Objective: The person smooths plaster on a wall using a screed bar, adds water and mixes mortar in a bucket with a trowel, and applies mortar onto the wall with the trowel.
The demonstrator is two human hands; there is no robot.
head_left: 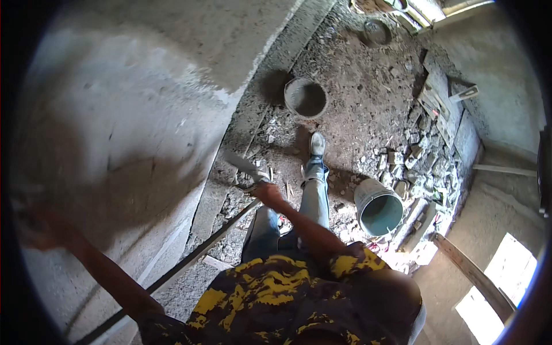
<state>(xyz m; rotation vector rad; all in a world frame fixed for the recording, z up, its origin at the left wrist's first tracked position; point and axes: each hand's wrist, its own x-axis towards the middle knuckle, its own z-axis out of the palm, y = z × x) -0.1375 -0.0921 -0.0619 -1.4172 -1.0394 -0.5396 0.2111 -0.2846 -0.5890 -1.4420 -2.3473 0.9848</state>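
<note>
My right hand is closed on a trowel, its grey metal blade pointing up and left toward the wall's foot. Stretched far out to the left, my left hand is at the plastered wall. Motion and the dim picture rim smear its fingers, so I cannot make out whether it holds anything. Damp, darker grey patches show on the wall. A long straight bar slants between my left arm and my legs.
Ahead of my foot stands a round mortar tub. A pale bucket lies tilted to my right, beside brick rubble. Boards and a hand float lean at the right wall. Another dark tub sits far off.
</note>
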